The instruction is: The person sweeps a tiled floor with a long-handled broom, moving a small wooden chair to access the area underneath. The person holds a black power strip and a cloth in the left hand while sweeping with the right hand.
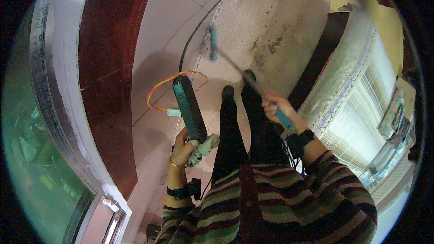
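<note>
My left hand grips the lower end of a long black box-shaped device, held up over the floor. A crumpled pale green cloth is bunched in the same hand. From the device's far end run a black cable and a looped red and yellow wire, with a small white tag beside it. My right hand, slightly blurred, is closed around the blue handle of a thin-shafted tool. Its blurred blue head lies out beyond my feet, over the pale mat's edge.
A stained pale mat lies on the tiled floor. At the right stands a bed with a checked cover and folded items. A dark red ledge and a white window frame curve along the left.
</note>
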{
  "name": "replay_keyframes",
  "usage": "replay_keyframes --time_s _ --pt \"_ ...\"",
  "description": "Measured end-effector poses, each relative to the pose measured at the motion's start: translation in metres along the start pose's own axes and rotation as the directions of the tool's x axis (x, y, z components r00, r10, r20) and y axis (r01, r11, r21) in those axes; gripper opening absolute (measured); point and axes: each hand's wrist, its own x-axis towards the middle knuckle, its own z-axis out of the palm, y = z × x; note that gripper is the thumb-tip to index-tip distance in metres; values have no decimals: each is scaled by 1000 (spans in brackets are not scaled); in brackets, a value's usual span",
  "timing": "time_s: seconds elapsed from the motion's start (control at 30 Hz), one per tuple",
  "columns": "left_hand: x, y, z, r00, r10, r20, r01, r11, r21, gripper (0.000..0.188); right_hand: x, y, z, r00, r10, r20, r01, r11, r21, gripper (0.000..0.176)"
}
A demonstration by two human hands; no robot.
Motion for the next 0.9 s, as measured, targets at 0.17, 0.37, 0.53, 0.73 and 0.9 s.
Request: replay_keyframes --time_s 0.17,0.37,0.53,0.73,0.9 --pt "-1 5 3 999 23 36 -25 998 56 64 68 -18 -10 973 229 41 -219 962 -161 11" --pt "3 -3 1 999 -25 30 23 997 71 65 63 -130 10 970 -106 219 115 993 -31 17" --pt "3 -5 3 996 -40 75 36 998 49 73 22 -45 13 964 -247 -96 225 954 -198 23" --pt "-2 0 5 999 -21 25 20 999 28 70 49 -83 34 942 192 275 -268 924 272 12" --pt "-3 -5 0 999 -28 -16 28 999 43 66 73 -227 73 923 -87 376 -53 936 347 9"
